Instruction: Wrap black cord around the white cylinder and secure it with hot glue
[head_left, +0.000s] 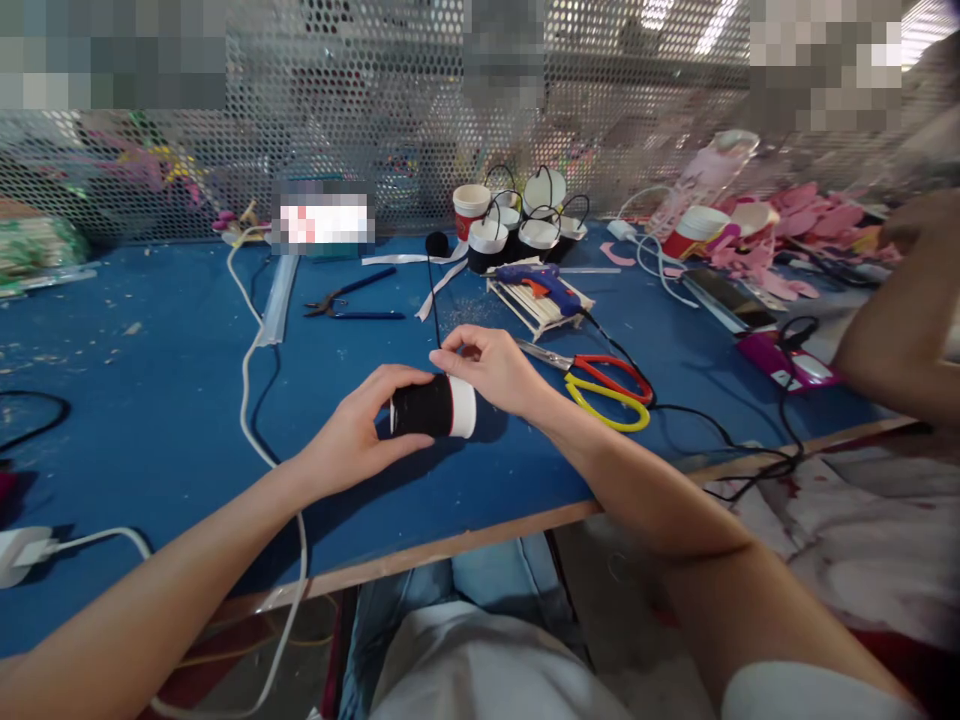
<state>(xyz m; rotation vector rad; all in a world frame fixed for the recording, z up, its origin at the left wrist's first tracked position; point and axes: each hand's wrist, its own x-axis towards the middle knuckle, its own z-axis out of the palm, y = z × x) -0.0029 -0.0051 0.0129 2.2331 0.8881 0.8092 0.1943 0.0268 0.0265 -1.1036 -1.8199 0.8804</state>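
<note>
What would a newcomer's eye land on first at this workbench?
At the centre, the left hand and right hand hold a black-wrapped paper cup on its side above the blue table. Right of it lie red-and-yellow scissors; behind stands a cluster of finished cups.

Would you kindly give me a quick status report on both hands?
Left hand grips black-wrapped cup on its side. Right hand pinches black wire at cup's rim. Scissors lie just right, apart.

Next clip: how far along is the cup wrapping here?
Done: finished black cups with handles stand at the table's back. In hand: the left hand holds a black-wrapped cup on its side; the right hand pinches a black cord at its rim. Left: this cup shows no handle yet.
</note>
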